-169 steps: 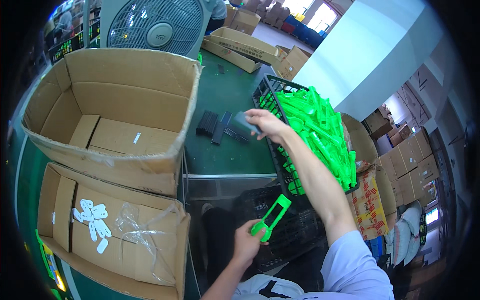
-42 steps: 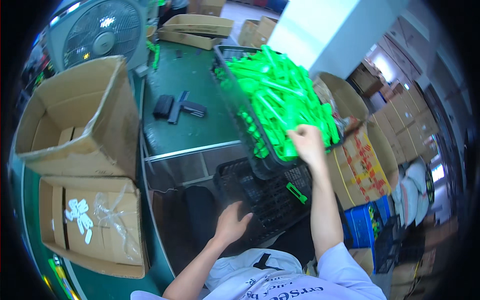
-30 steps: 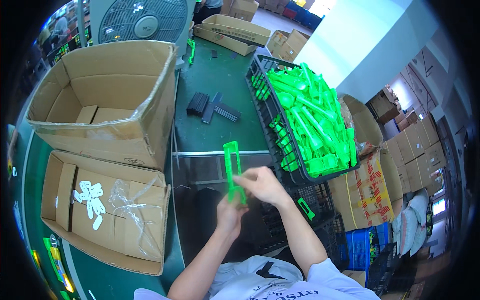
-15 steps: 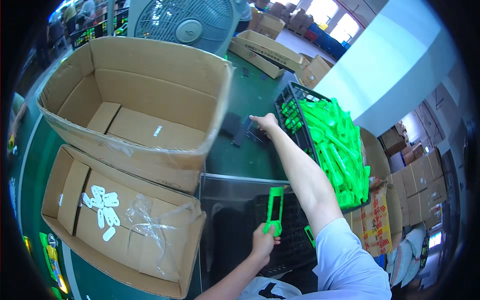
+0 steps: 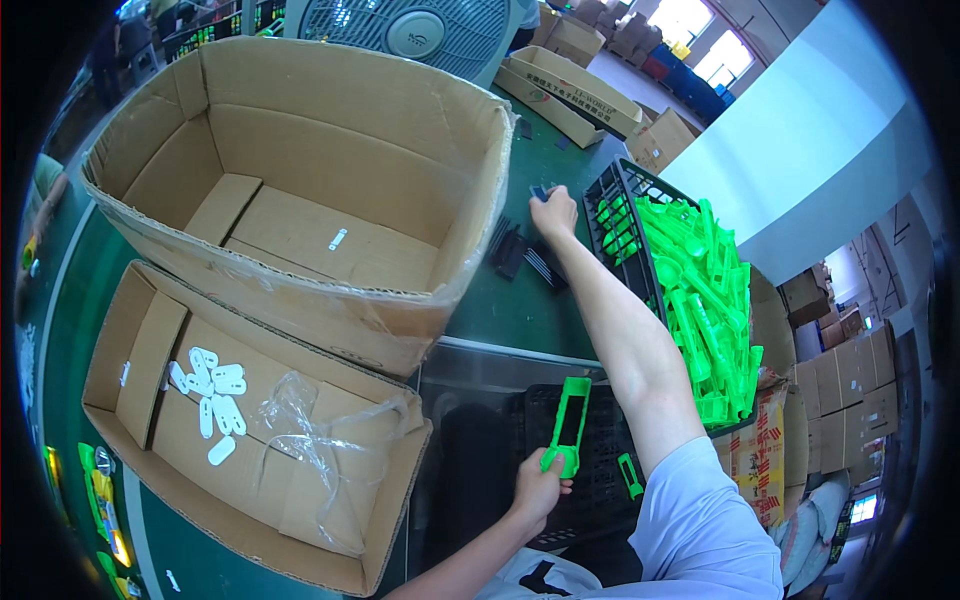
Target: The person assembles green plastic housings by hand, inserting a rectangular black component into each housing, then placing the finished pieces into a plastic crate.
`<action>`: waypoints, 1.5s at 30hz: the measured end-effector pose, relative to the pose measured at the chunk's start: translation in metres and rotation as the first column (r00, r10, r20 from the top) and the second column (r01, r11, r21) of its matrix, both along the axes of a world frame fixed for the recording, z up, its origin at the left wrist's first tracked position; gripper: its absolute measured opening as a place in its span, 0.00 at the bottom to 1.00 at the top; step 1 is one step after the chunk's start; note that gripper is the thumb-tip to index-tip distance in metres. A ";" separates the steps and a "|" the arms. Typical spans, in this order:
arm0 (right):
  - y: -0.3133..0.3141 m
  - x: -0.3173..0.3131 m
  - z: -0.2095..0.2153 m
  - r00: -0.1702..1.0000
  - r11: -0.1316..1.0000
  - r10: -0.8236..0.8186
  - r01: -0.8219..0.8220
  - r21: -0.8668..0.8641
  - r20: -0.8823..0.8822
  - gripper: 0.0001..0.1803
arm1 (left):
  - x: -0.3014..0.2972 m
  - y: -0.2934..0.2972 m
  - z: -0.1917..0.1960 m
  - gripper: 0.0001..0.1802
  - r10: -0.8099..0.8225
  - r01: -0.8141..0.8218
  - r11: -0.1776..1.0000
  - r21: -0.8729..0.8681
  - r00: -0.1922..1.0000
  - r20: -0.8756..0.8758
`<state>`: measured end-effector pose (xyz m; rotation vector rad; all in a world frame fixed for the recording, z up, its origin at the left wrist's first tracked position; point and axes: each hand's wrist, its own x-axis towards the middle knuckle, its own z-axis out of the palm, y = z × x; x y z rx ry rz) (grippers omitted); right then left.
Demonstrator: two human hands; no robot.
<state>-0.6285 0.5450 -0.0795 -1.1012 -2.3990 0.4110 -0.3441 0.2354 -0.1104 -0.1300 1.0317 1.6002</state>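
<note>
Head view: the right hand (image 5: 556,212) is now pinching a dark strip (image 5: 541,192), where half a second ago its fingertips were only reaching beside the other strips (image 5: 510,252). Those are lying loosely bunched on the green tabletop (image 5: 485,312), and the pinched one is now sitting apart from them, toward the tabletop's far side. That seems to be leaving each hand with one part, the two parts being well apart from each other.

The right grip is closing on the strip between thumb and fingertips, with only a short end showing; whether the strip is touching the tabletop, I cannot tell. The left hand (image 5: 538,488) is keeping its grip around the rounded end of a green frame (image 5: 563,460), the fingers partly wrapping that end while the long hollow part is pointing up and away, over a black lower crate (image 5: 540,402). The left grip is looking firm, with no gap showing around the frame's held end.

A small green clip (image 5: 635,489) is resting near the lower crate's right side. Beside the right forearm, an upper crate (image 5: 655,285) is holding a heap of green parts (image 5: 700,300).
</note>
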 end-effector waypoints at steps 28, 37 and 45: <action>-0.217 0.409 0.018 0.666 0.886 -0.215 -0.176 -0.430 -0.714 0.19 | -0.009 -0.006 0.010 0.18 -0.208 0.262 0.934 0.244 0.952 -0.226; -0.208 0.422 0.007 0.819 1.000 0.018 -0.029 -0.010 -0.574 0.11 | -0.001 -0.006 0.013 0.18 -0.214 0.261 0.932 0.252 0.956 -0.199; -0.219 0.410 0.015 0.620 0.960 -0.218 -0.003 -0.279 -0.754 0.14 | 0.000 -0.007 0.015 0.17 -0.228 0.272 0.932 0.240 0.954 -0.194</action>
